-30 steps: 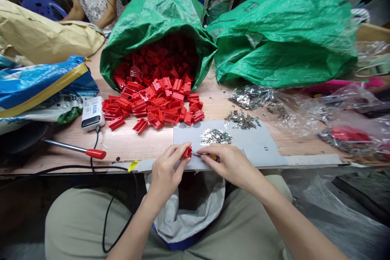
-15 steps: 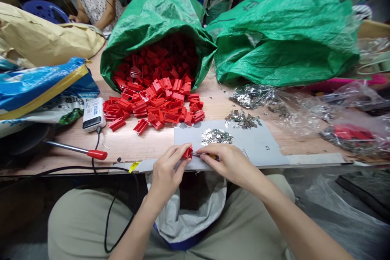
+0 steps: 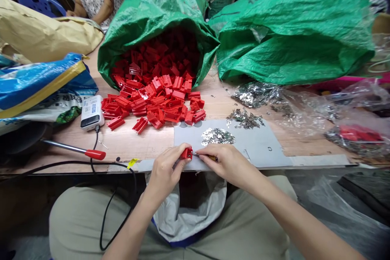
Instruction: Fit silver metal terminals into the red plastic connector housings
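Observation:
My left hand (image 3: 166, 170) pinches a small red plastic clip (image 3: 186, 153) at the near edge of the wooden table (image 3: 143, 140). My right hand (image 3: 230, 163) grips a thin tool with a yellowish handle (image 3: 210, 157); its metal tip touches the clip. Both hands rest on a grey sheet (image 3: 258, 144). Just beyond them lies a small heap of shiny metal pieces (image 3: 217, 136). A pile of red clips (image 3: 158, 105) spills from an open green sack (image 3: 158, 12).
A second green sack (image 3: 292, 32) lies at the right, more metal pieces (image 3: 256, 95) before it. A white power bank (image 3: 91, 111), a red-handled screwdriver (image 3: 76, 150), blue and tan bags sit left. A white bag (image 3: 189, 207) hangs between my knees. Another person sits far left.
The view shifted slightly; my hands stay together at the table edge, working the tool tip against the red clip.

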{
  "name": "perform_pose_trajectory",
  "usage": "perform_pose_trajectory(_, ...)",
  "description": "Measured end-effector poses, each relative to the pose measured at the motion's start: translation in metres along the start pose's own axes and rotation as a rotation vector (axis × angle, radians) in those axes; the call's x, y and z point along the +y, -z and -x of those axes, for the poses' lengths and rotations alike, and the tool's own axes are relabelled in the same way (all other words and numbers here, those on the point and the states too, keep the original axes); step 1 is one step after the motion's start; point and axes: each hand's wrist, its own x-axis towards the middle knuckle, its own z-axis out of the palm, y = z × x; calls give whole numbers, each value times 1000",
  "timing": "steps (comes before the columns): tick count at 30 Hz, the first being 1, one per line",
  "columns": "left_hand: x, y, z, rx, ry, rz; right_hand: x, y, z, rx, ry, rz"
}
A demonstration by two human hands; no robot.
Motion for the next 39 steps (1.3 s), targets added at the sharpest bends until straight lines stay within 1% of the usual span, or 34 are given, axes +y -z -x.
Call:
perform_pose_trajectory(5, 0, 1, -2, -12, -20, -9, -1, -3, -2, -4, 31, 92)
perform_pose_trajectory(9, -1, 3, -2, -2, 6, 16, 5, -2, 1, 5, 21, 29)
perform_pose_trajectory(12, -2, 3, -1, 0, 14, 28, 9, -1, 4, 37, 45, 0)
perform_pose_trajectory(15, -4, 3, 0, -11, 18, 31, 8, -3, 5, 49, 83, 67)
perform_pose_trajectory(21, -3, 3, -2, -22, -4, 20, 4, -4, 2, 37, 108, 204)
perform_pose_trajectory(24, -3, 2, -3, -21, -18, 8, 0, -2, -1, -6, 106, 249)
perform_pose_trajectory(29, -5, 1, -1, -16, -40, -13, -17, 7, -9, -171, -26, 394)
perform_pose_trajectory(32, -5, 2, -1, -24, -46, -8, -24, 8, -13, -245, -72, 462)
perform_pose_trajectory(39, -5, 1, -2, -32, -41, 7, -25, 2, -11, -236, -85, 500)
